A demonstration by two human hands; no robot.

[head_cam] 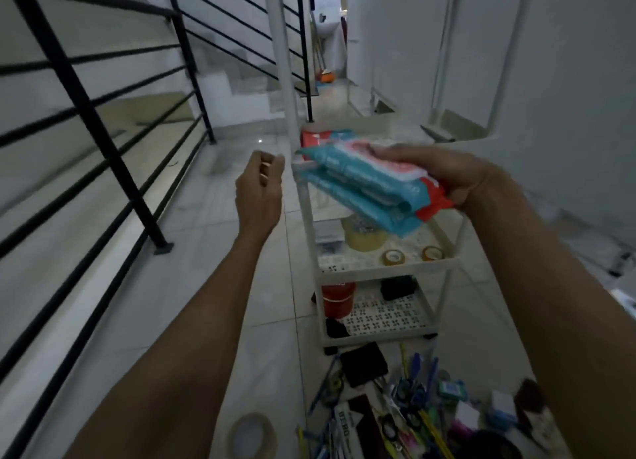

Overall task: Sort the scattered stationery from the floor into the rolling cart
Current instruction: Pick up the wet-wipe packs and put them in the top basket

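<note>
My right hand (444,174) grips two stacked blue and red soft packs (371,190) above the white rolling cart (375,269). My left hand (260,190) hovers left of the cart with its fingers loosely curled, holding nothing. The cart's middle shelf carries a large tape roll (364,236), two small tape rolls (394,257) and a clear box (328,236). Its lower shelf holds a red cup (337,298) and a black item (397,288). Scattered stationery (406,403) lies on the floor in front of the cart: pens, scissors, small boxes and a black wallet-like case (363,364).
A black metal stair railing (103,141) runs along the left. A tape roll (253,436) lies on the tiled floor at the bottom. A white wall and doors (550,62) stand on the right. A narrow corridor extends behind the cart.
</note>
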